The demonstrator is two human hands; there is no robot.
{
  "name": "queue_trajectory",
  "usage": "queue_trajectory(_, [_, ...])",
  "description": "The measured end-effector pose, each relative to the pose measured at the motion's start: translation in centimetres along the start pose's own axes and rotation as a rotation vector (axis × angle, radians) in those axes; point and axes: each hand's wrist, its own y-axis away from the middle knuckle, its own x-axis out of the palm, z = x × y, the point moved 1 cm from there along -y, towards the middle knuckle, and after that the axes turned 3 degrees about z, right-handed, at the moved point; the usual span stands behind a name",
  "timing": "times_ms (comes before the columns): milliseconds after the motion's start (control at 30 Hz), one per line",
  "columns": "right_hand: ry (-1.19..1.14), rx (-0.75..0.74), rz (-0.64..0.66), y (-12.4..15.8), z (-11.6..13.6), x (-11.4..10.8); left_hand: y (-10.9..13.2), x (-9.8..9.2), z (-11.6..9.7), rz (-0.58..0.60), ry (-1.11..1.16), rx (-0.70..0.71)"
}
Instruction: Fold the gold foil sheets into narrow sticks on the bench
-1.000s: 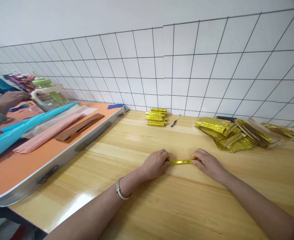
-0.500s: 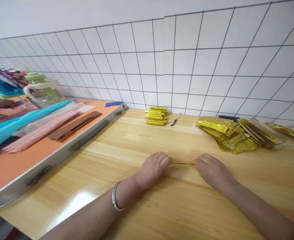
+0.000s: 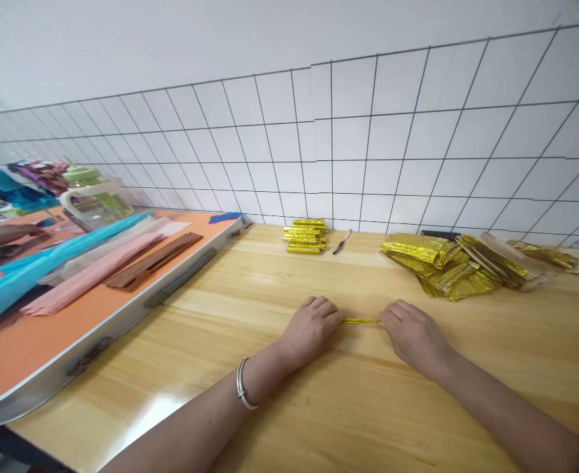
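On the wood-grain tabletop [image 3: 250,295], on the wearer's side of the pen [image 3: 343,242], is a narrow folded gold foil strip [image 3: 361,321]. The left hand [image 3: 314,330] has its grip closed on the left end; the right hand [image 3: 414,336] pinches the other. Just left of the pen lie stacked gold foil bundles [image 3: 305,236]; to its right, heaped gold foil sheets [image 3: 442,263].

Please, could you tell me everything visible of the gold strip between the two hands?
The strip is narrow, shiny and gold, like foil. It runs straight and nearly level across the picture, on or just above the table; which, I cannot tell. The left hand holds one end, the right hand the other; both ends are hidden.
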Motion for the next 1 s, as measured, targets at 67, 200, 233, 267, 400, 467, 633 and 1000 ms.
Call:
queue_trajectory(67, [0.005, 0.006, 0.001, 0.0, 0.1, -0.1, -0.6, 0.1, -0.6, -0.004, -0.011, 0.004])
queue_trajectory(200, [0.017, 0.012, 0.002, -0.1, -0.2, -0.4, -2.1, 0.4, -1.1, 0.019, -0.039, 0.011])
queue_trajectory(233, [0.019, 0.016, 0.011, -0.2, -0.4, -0.6, -2.5, 0.5, -1.1, 0.015, -0.044, 0.010])
queue_trajectory(267, [0.021, 0.021, 0.020, -0.3, -0.5, -0.8, -2.8, 0.5, -1.1, 0.006, -0.047, 0.009])
queue_trajectory(400, [0.005, 0.026, 0.043, -0.9, -0.8, -1.0, -3.8, 1.0, -1.2, -0.034, -0.057, 0.039])
queue_trajectory(467, [-0.023, 0.001, 0.069, -1.2, -0.7, -0.5, -4.2, 1.3, -1.5, -0.028, -0.045, 0.071])
queue_trajectory(633, [-0.090, -0.045, 0.079, -1.3, -0.4, 0.7, -4.7, 1.5, -2.0, -0.025, -0.008, 0.106])
queue_trajectory(1000, [-0.144, -0.004, 0.135, -1.3, -0.1, 0.4, -4.0, 0.5, -1.5, -0.024, 0.041, 0.103])
